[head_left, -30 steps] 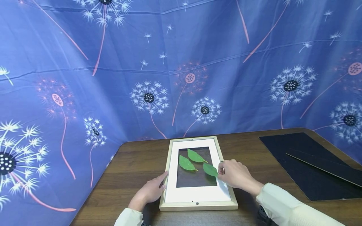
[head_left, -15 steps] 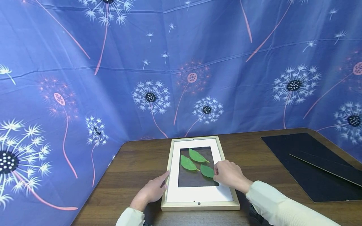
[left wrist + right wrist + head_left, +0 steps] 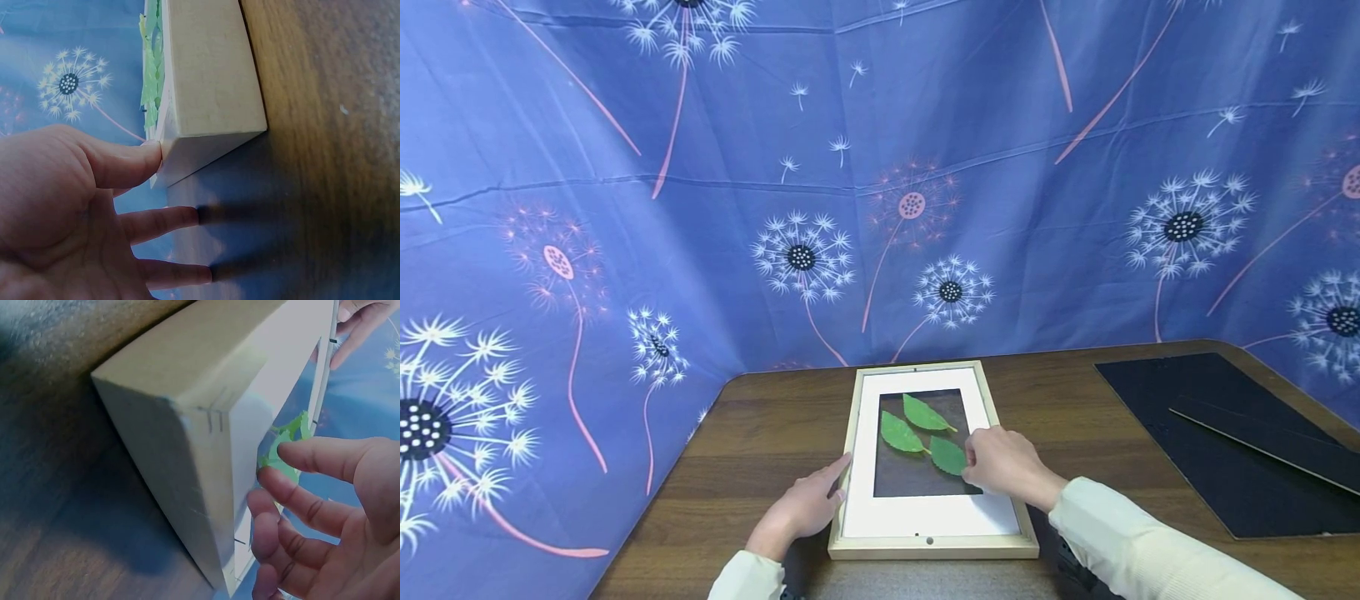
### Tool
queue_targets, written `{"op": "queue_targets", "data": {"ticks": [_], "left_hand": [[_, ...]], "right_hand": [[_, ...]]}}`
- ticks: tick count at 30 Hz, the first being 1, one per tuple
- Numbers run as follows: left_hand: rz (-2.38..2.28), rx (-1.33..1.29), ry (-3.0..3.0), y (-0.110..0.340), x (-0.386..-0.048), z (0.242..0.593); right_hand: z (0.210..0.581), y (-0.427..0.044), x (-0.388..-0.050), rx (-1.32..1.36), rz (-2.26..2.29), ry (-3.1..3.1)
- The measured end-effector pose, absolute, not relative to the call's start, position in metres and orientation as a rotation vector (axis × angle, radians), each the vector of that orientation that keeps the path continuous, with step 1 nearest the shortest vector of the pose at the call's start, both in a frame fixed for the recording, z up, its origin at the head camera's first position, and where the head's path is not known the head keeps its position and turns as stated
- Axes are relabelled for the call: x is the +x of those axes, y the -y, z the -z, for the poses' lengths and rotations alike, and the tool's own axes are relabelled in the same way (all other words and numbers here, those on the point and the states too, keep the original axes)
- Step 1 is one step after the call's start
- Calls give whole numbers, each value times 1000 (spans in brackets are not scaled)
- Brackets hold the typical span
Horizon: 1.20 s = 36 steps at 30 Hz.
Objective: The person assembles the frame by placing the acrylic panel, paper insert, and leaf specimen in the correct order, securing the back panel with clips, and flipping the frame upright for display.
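A light wooden picture frame (image 3: pixel 934 553) with a white mat (image 3: pixel 895 517) lies on the table. Three green leaves lie in its dark opening: an upper leaf (image 3: pixel 925 412), a left leaf (image 3: pixel 898 432) and a lower right leaf (image 3: pixel 947 455). My right hand (image 3: pixel 1006 463) reaches over the frame's right side and pinches the lower right leaf at its right end, thumb and forefinger close together in the right wrist view. My left hand (image 3: pixel 805 504) rests against the frame's left side. In the left wrist view its thumb (image 3: pixel 134 164) touches the edge, other fingers straight.
A black board (image 3: pixel 1157 442) lies on the right of the brown wooden table (image 3: pixel 752 433), with a narrower black piece (image 3: pixel 1262 442) on it. A blue dandelion-patterned cloth (image 3: pixel 1037 250) hangs behind and at the sides.
My right hand has moved left over the frame, and the lower right leaf has shifted left with it, its inner end now near the left leaf's stem. My left hand has stayed at the frame's side.
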<state>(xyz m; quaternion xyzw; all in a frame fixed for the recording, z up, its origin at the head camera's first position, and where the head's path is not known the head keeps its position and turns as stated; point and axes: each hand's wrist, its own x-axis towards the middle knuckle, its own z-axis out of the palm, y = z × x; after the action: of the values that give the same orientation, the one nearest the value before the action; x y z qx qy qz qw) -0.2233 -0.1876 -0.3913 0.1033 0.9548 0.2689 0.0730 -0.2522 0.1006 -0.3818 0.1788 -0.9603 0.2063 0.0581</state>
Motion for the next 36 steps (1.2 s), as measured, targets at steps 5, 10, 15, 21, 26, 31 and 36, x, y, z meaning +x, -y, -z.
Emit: {"op": "queue_targets", "data": {"ticks": [5,10,15,21,26,31,36], "left_hand": [[-806,300,-2861,187,-223,390],[-794,301,-2863,187,-223,389],[-764,310,-2856,188,-225,388],[-728,341,-2881,188,-227,385],[-757,317,-2971,186,-229,386],[-736,301,-3037,183,-233,388],[-686,270,-3007,182,-234,390]], "right_hand": [[374,-107,-254,492,-678,2957],[370,-120,-261,409,-740,2929],[372,-135,-267,394,-768,2910],[377,-147,-272,381,-727,2963],[381,-149,-277,360,-758,3007],[386,-149,-280,387,-781,3012],[391,-147,-282,399,-805,3022]]}}
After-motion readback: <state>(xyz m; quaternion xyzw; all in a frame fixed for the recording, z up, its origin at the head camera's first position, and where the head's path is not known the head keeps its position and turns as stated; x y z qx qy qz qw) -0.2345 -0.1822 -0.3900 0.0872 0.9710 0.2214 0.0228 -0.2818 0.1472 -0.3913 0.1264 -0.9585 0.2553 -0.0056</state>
